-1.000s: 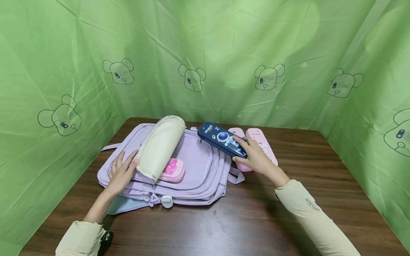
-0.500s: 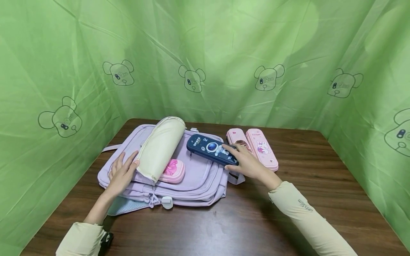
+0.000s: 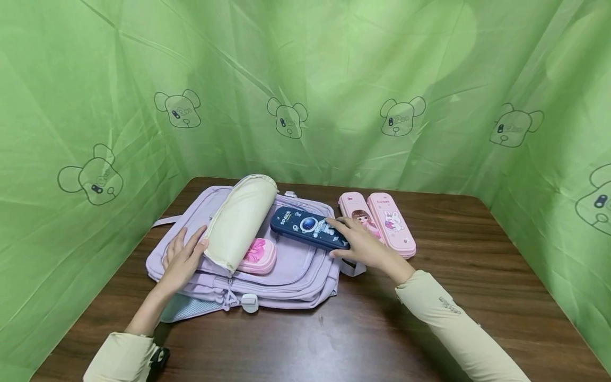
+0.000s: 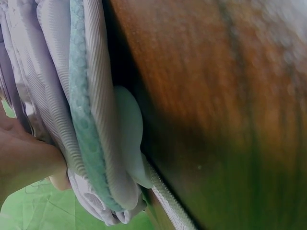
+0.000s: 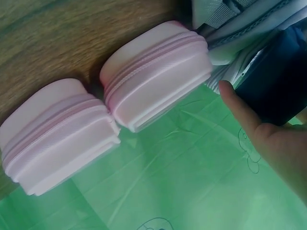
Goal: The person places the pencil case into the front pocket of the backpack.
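In the head view my right hand (image 3: pixel 361 245) grips the near end of a navy pencil case (image 3: pixel 310 227) printed with an astronaut. The case lies across the lilac backpack (image 3: pixel 291 261), over its open front pocket; whether it touches the fabric I cannot tell. My left hand (image 3: pixel 183 260) rests on the bag's left part, its fingers fairly straight, touching the edge of the folded-back cream flap (image 3: pixel 244 223). Partly under that flap sits a pink pencil case (image 3: pixel 259 255) with a bow. The right wrist view shows the dark navy case (image 5: pixel 276 76) against my thumb.
Two pink pencil cases lie side by side right of the bag: one with a doll (image 3: pixel 359 212), one with a rabbit (image 3: pixel 392 225). A green curtain (image 3: pixel 334 63) surrounds the wooden table (image 3: pixel 453 254). A strap (image 3: pixel 353 267) sticks out from the bag.
My right hand has carried the navy pencil case left and nearer, from over the pink cases onto the backpack's area. The doll case is now uncovered. My left hand has stayed in place.
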The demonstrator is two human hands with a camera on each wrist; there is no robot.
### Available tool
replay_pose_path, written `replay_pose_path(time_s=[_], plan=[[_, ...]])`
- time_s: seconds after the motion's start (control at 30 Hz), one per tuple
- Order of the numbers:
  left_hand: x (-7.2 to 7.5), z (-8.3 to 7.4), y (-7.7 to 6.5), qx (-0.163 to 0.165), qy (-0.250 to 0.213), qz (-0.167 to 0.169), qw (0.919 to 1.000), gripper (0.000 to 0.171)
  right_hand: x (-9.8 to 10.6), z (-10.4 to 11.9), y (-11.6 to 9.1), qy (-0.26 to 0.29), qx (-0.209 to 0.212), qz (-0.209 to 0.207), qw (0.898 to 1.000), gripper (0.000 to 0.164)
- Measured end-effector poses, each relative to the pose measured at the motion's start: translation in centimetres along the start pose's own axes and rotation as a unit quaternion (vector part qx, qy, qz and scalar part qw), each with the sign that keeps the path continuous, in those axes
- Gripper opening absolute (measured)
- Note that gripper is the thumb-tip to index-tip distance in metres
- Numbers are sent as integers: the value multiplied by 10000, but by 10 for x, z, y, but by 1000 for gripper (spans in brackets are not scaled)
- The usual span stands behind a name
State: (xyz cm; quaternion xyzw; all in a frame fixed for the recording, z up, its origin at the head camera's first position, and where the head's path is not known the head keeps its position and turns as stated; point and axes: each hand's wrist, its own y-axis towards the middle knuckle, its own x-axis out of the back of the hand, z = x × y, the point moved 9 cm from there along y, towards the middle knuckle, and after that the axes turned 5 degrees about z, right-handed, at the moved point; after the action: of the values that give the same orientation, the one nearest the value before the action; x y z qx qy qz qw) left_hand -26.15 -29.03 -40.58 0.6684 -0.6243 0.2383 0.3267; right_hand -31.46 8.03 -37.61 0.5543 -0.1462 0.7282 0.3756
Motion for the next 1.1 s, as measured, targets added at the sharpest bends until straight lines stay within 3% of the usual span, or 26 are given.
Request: replay_pose_path(time_s=[0.5, 0.8, 1.1], plan=[[0, -2, -1, -11, 25, -18, 10000, 56, -13, 17, 14, 14, 107, 510, 9986, 79], [2, 1, -1, 19, 36, -25, 10000, 56, -20, 25, 28, 42, 247, 421, 9988, 79], [1, -1, -1, -7, 12, 16, 10000, 57, -9, 16, 18, 550, -354, 225, 9976, 97]])
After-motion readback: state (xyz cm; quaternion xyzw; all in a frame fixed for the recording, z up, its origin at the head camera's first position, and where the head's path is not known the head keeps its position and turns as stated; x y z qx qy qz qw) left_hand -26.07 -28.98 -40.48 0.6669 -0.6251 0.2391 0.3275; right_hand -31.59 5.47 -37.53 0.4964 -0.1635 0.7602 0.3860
